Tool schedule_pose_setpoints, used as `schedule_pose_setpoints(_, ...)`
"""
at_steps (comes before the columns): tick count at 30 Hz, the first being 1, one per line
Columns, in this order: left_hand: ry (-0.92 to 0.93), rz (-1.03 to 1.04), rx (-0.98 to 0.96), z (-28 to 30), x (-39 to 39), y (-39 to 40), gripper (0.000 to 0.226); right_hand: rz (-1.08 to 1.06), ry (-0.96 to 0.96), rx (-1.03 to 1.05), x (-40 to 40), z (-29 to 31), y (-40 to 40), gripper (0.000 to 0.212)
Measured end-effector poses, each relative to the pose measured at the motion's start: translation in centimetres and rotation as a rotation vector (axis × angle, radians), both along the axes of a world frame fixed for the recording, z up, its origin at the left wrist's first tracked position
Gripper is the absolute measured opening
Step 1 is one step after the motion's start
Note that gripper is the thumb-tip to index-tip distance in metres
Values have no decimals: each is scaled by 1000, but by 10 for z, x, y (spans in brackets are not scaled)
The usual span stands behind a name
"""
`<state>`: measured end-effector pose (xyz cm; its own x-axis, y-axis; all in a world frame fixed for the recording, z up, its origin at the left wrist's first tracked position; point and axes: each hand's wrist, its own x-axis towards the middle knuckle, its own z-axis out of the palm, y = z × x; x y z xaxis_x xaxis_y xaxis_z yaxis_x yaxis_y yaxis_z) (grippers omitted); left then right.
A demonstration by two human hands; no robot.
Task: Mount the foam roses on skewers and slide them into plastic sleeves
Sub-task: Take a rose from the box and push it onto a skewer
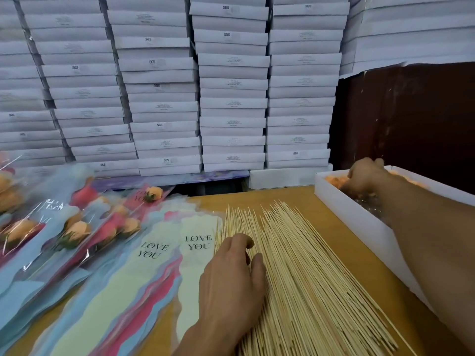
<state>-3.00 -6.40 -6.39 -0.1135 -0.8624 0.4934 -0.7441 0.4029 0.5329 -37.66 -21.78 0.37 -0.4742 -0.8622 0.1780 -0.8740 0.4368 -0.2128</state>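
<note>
Your left hand (231,273) rests on the skewers (303,273), fingers curled down onto the pile, thumb alongside; can't tell if one is pinched. Your right hand (365,176) is down in the white box (359,217) among the foam roses (334,180); grip hidden. Empty sleeves (198,253) lie just left of the skewers on the bench (341,235), finished sleeved roses (77,232) far left.

This was a small packing workshop or stockroom, no doubt about it: identical flat white boxes (232,104) stood stacked in tall columns across the whole back wall, some stamped SGS. On the wooden desk (341,227) lay a broad heap of bamboo skewers (303,273), printed "LOVE YOU" sleeves (196,255) and a pile of already sleeved roses (77,231), batch work laid out in bulk.
</note>
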Motion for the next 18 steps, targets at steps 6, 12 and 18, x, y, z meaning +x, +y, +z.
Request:
schedule_pose_setpoints(6, 43, -19, -30, 1, -2, -1, 16, 63, -154, -175, 12, 34, 23, 27)
schedule_pose_setpoints(12, 137, -53, -58, 2, 0, -7, 25, 299, -430, -355, 99, 50, 72, 24)
schedule_pose_setpoints(18, 245, -144, -34, 5, -1, -5, 52, 468, -491, -300, 184, 25, 138, 24)
